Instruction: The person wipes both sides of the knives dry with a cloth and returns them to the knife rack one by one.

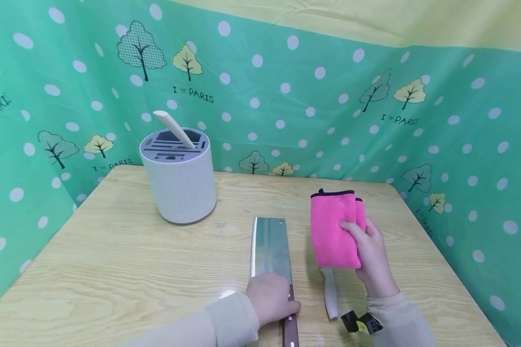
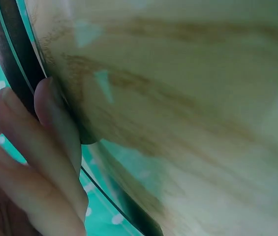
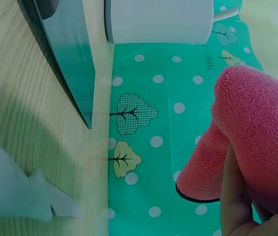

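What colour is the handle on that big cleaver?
The cleaver handle is dark brown; it shows best in the head view.

Passage between knife block (image 1: 180, 190) and cleaver (image 1: 271, 248), curtain (image 1: 286, 125) blocking behind

head looks forward and down; wrist views (much nearer) share curtain (image 3: 170, 157).

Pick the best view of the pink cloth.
Head: the cloth is fully in frame, partly covered by the right hand. Right wrist shows its fuzzy texture but crops it; left wrist doesn't show it.
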`<state>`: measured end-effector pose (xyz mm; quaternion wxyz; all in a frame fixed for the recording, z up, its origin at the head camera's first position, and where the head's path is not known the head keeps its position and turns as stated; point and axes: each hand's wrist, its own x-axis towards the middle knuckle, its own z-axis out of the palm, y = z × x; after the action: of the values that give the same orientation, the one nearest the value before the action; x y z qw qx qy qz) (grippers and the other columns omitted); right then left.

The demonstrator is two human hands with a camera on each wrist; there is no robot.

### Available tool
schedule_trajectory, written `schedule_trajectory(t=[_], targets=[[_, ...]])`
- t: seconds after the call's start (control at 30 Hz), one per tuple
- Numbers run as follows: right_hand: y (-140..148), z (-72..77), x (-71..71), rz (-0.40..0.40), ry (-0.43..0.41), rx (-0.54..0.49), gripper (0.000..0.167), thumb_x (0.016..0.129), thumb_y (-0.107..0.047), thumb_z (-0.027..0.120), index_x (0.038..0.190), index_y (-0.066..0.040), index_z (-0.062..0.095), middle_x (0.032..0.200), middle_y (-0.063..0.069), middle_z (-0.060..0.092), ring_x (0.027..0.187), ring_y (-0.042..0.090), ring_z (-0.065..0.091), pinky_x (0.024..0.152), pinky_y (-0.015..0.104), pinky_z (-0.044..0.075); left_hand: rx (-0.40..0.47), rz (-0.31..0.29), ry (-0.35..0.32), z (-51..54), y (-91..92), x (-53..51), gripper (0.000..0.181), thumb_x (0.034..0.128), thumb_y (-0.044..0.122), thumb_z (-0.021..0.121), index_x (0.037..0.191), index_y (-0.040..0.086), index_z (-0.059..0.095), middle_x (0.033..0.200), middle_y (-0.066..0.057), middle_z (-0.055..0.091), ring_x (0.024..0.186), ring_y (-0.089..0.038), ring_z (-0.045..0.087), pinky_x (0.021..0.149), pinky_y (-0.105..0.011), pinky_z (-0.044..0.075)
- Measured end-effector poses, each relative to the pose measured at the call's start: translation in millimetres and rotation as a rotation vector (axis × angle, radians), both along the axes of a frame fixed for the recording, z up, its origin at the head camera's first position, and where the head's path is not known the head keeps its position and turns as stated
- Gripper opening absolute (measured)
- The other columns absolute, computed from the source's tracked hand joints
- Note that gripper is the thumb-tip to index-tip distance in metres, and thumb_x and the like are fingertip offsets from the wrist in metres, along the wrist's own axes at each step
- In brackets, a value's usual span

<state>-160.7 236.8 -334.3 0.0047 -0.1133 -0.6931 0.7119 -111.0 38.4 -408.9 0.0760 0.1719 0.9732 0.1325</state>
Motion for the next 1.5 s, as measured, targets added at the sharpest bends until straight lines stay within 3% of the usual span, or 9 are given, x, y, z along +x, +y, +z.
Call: schedule_trajectory(t=[0.3,0.57,0.73,0.97,1.2,1.33,1.5], targets=[[0,1.6,-1.1,0.012,-0.011,0.025,0.039,0.099,-0.026,0.058,0.135,-0.017,0.045,0.104,-0.011,0.063,0.091,0.006,0.065,0.078,0.026,0.057,0.103,0.028,-0.110,-2.4,-18.7,-10.0,0.041,0.0747,0.039,0.072,0.049,0.019,0.048,0.050,0.005,0.046,0.044,-0.010,0.043,0.041,-0.027,0.037],[1,7.2,-3.2,0.031,-0.011,0.043,0.045,0.099,-0.028,0.058,0.140,-0.018,0.041,0.111,-0.009,0.060,0.096,0.007,0.064,0.081,0.025,0.056,0.132,0.027,-0.171,6.5,-40.4,-13.0,0.036,0.0777,0.035,0.070,0.053,0.018,0.050,0.045,0.006,0.047,0.041,-0.007,0.045,0.041,-0.021,0.038],[2,8.7,-4.0,0.027,-0.012,0.044,0.043,0.099,-0.027,0.059,0.138,-0.018,0.043,0.109,-0.010,0.061,0.094,0.007,0.064,0.080,0.025,0.056,0.145,0.038,-0.165,14.8,-60.0,-16.4,0.032,0.0790,0.031,0.069,0.057,0.016,0.052,0.052,0.003,0.051,0.043,-0.008,0.047,0.042,-0.021,0.040],[2,10.2,-4.7,0.024,-0.002,0.049,0.042,0.099,-0.027,0.060,0.136,-0.018,0.044,0.107,-0.011,0.061,0.093,0.006,0.064,0.080,0.024,0.056,0.164,0.036,-0.145,20.4,-83.1,-23.6,0.023,0.0791,0.025,0.069,0.075,0.006,0.058,0.064,-0.001,0.053,0.049,-0.012,0.050,0.043,-0.024,0.042],[2,13.4,-5.9,0.039,0.014,0.069,0.045,0.099,-0.027,0.059,0.139,-0.017,0.043,0.110,-0.009,0.060,0.096,0.007,0.063,0.081,0.024,0.056,0.158,0.051,-0.109,30.4,-97.2,-19.0,0.029,0.0862,0.019,0.061,0.059,0.013,0.052,0.056,-0.001,0.050,0.045,-0.013,0.045,0.043,-0.028,0.038],[2,15.8,-6.3,0.039,0.017,0.077,0.044,0.098,-0.027,0.060,0.138,-0.017,0.044,0.109,-0.010,0.060,0.095,0.007,0.063,0.081,0.024,0.056,0.149,0.085,-0.113,30.0,-104.4,-19.0,0.031,0.0910,0.018,0.055,0.060,0.015,0.050,0.057,-0.002,0.049,0.047,-0.015,0.044,0.046,-0.031,0.037],[2,18.4,-7.0,0.046,0.022,0.088,0.045,0.098,-0.026,0.060,0.138,-0.016,0.044,0.110,-0.009,0.060,0.095,0.007,0.063,0.081,0.024,0.056,0.110,0.128,-0.070,28.4,-111.3,-19.2,0.030,0.0930,0.020,0.053,0.064,0.014,0.049,0.061,-0.003,0.048,0.051,-0.018,0.045,0.048,-0.034,0.037]])
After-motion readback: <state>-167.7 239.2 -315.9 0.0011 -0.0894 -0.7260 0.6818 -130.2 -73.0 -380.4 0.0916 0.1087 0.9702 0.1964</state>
